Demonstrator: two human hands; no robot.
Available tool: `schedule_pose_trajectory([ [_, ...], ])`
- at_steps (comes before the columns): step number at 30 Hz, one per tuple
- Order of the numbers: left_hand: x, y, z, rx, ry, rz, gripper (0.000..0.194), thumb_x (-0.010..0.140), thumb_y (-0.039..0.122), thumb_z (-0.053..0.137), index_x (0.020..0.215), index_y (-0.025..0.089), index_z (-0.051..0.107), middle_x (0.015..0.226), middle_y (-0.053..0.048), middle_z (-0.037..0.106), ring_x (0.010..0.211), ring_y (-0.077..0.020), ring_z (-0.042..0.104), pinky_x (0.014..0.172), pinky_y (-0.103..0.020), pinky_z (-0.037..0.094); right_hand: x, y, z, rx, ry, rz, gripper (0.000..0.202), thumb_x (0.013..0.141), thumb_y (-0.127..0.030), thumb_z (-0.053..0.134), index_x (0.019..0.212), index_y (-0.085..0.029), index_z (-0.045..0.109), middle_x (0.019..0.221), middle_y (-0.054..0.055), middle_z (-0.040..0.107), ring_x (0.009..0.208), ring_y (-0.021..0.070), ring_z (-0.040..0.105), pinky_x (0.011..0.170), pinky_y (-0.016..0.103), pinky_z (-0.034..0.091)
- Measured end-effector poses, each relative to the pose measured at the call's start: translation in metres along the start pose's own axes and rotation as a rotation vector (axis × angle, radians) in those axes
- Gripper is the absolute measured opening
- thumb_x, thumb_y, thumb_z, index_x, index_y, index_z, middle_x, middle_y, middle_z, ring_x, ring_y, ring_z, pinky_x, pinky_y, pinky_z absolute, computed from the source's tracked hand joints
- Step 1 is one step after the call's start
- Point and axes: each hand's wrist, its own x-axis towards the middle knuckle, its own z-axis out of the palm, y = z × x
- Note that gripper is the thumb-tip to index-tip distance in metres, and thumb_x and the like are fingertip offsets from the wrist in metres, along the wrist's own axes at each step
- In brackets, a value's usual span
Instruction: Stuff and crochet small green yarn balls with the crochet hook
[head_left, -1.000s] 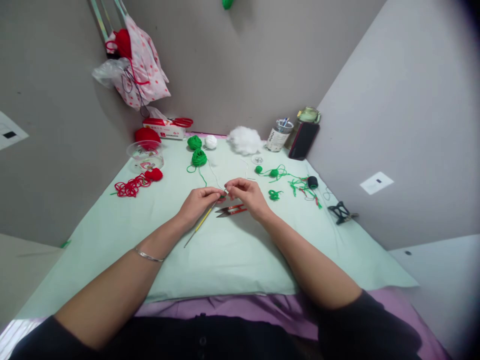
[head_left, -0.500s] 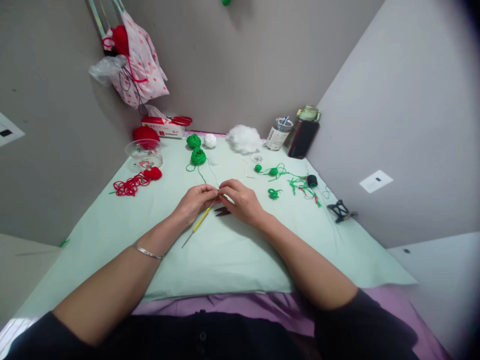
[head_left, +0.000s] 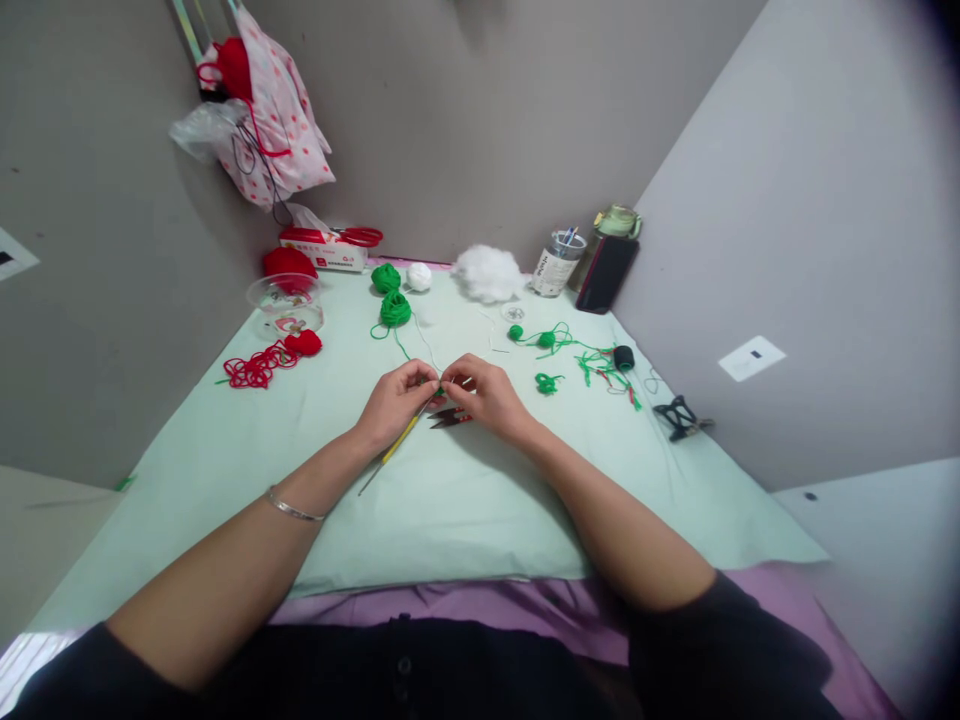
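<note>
My left hand (head_left: 397, 402) and my right hand (head_left: 484, 395) meet over the middle of the table, fingertips pinched together. Between them a small bit of green crochet work (head_left: 441, 392) shows, mostly covered by the fingers. A crochet hook (head_left: 401, 440) with a yellow grip slants down and left from the fingertips, below my left hand. Green and white strands run from the hands back toward a green yarn ball (head_left: 395, 309). Small dark-bladed thread snips (head_left: 448, 418) lie under my right hand, their red part partly hidden.
Red yarn (head_left: 259, 368) and a clear plastic tub (head_left: 289, 305) lie left. Behind are a tissue box (head_left: 330, 252) with red scissors (head_left: 360, 236), white stuffing (head_left: 487, 274), a pen tin (head_left: 556, 265) and a phone (head_left: 609, 275). Green yarn scraps (head_left: 592, 368) and a black stand (head_left: 679, 418) lie right.
My fingertips have shifted slightly and the green work now shows between them. The hook's lower end has moved a little left. More of the snips is visible.
</note>
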Motion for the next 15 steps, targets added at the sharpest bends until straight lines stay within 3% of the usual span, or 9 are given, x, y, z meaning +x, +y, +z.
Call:
schedule_pose_trajectory([
  [5,0.0,0.0,-0.0015,0.061,-0.003,0.02,0.022,0.075,0.036,0.075,0.082,0.019,0.063,0.077,0.0,0.069,0.075,-0.0189,0.069,0.077,-0.033,0.055,0.0029,0.0032,-0.0022,0.15,-0.032,0.126,0.012,0.087,-0.026,0.061,0.086,-0.017,0.069,0.084,0.003,0.071,0.076,0.0152,0.065,0.073,0.029,0.054],
  [15,-0.0031,0.0025,-0.0002,0.128,0.005,0.111,0.014,0.077,0.03,0.071,0.081,0.019,0.064,0.076,0.001,0.066,0.074,-0.0161,0.064,0.076,-0.029,0.051,0.0048,0.005,0.0003,0.379,-0.072,0.261,0.019,0.079,-0.036,0.067,0.084,-0.018,0.068,0.063,-0.002,0.064,0.058,0.014,0.059,0.057,0.026,0.049],
])
